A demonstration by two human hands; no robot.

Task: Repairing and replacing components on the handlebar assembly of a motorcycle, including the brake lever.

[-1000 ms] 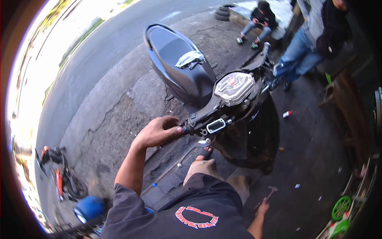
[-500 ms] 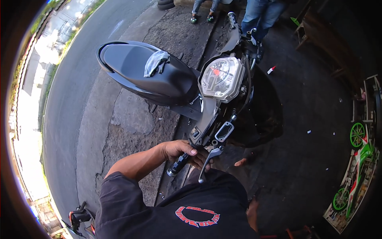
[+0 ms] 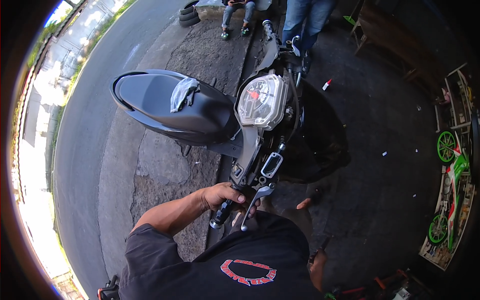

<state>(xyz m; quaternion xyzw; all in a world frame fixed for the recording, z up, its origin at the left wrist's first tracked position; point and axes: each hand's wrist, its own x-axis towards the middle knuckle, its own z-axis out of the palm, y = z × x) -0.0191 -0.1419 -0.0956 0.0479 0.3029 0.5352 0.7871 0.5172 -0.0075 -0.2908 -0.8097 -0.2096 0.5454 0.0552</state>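
Observation:
My left hand (image 3: 224, 196) is closed round the inner end of the black handlebar grip (image 3: 221, 214) of a scooter. Its thumb lies on top, and fingers show beneath, behind the silver brake lever (image 3: 256, 202). Just beyond the hand is the open frame of a brake fluid reservoir (image 3: 272, 165), beside a switch housing (image 3: 238, 171). The clear-covered speedometer (image 3: 262, 101) sits mid-handlebar without a surrounding cowl. Low beside my body, my right hand (image 3: 318, 266) is partly hidden by my shirt. A slim dark object (image 3: 325, 243) sticks up from it; its kind is unclear.
A grey rag (image 3: 184, 94) lies on the scooter seat (image 3: 155, 95). Two people's legs (image 3: 305, 22) show at the far side, near stacked tyres (image 3: 189, 16). A small white bottle with a red tip (image 3: 327, 84) is on the dark floor. A green-wheeled model motorcycle (image 3: 452, 185) stands right.
The scooter and surroundings sit a little further left in the view. My left hand stays on the handlebar. The slim dark object now shows at my right hand.

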